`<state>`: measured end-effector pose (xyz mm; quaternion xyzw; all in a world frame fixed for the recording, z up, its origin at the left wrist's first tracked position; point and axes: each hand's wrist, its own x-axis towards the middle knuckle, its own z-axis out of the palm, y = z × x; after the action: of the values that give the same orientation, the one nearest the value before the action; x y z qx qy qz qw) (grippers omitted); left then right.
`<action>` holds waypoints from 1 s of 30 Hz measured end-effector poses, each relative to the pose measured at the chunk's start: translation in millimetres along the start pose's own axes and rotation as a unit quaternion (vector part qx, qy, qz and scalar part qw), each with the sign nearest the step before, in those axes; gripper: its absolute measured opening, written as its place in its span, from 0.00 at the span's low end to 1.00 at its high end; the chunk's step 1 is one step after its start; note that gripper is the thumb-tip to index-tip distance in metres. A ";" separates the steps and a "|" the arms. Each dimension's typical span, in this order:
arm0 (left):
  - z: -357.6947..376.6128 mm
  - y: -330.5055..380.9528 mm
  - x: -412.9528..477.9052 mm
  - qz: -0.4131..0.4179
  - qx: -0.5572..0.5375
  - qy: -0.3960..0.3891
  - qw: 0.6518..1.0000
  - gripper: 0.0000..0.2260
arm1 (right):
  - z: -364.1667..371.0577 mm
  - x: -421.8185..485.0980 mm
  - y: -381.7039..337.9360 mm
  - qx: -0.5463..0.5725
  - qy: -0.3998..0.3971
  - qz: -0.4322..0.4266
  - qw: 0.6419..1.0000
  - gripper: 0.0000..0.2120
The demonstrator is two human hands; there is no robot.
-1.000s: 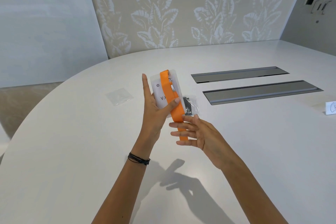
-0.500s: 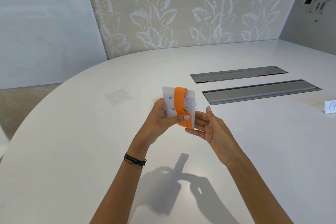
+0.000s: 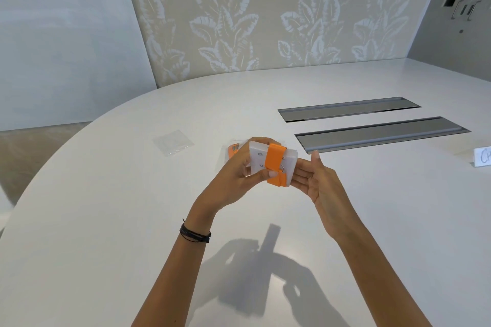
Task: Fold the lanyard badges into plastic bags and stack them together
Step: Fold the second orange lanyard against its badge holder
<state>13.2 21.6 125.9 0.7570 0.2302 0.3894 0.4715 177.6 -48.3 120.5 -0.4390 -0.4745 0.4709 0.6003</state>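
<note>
**Strap wound, bag next**

We hold the badge (image 3: pixel 268 162) above the desk (image 3: pixel 106 220), with the orange lanyard (image 3: pixel 276 160) wrapped around its middle; our left hand (image 3: pixel 239 175) is closed on it, thumb pressing the strap near the lower edge, while our right hand (image 3: pixel 316 180) is open, its fingers (image 3: pixel 300 170) flat against the badge's right edge and gripping nothing; we judge the folding step to be almost done, and the bagging not yet begun; the next move calls for keeping the thumb on the wrap so it does not spring loose, then reaching for the empty plastic bag (image 3: pixel 172 141) lying on the desk, well apart to the left; behind the left hand something orange (image 3: pixel 233 151) shows, perhaps an already bagged badge on the desk, though the hand covers most of it; the badge's print is too small to read, and a small card (image 3: pixel 482 156) is cut off at the right edge.
</note>
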 end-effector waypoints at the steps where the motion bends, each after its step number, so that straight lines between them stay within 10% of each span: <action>1: 1.0 0.6 0.1 0.009 0.011 -0.003 1.000 0.17 | -0.7 -0.1 -0.6 -0.006 0.001 -0.001 1.000 0.27; 30: 0.5 -11.1 -0.4 -0.045 0.161 -0.058 0.984 0.11 | -4.1 -8.9 -8.7 -0.240 0.072 -0.211 0.945 0.16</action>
<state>13.5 26.1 115.7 0.8334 0.2958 0.2807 0.3730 181.9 -58.9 127.0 -0.4927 -0.6104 0.1727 0.5957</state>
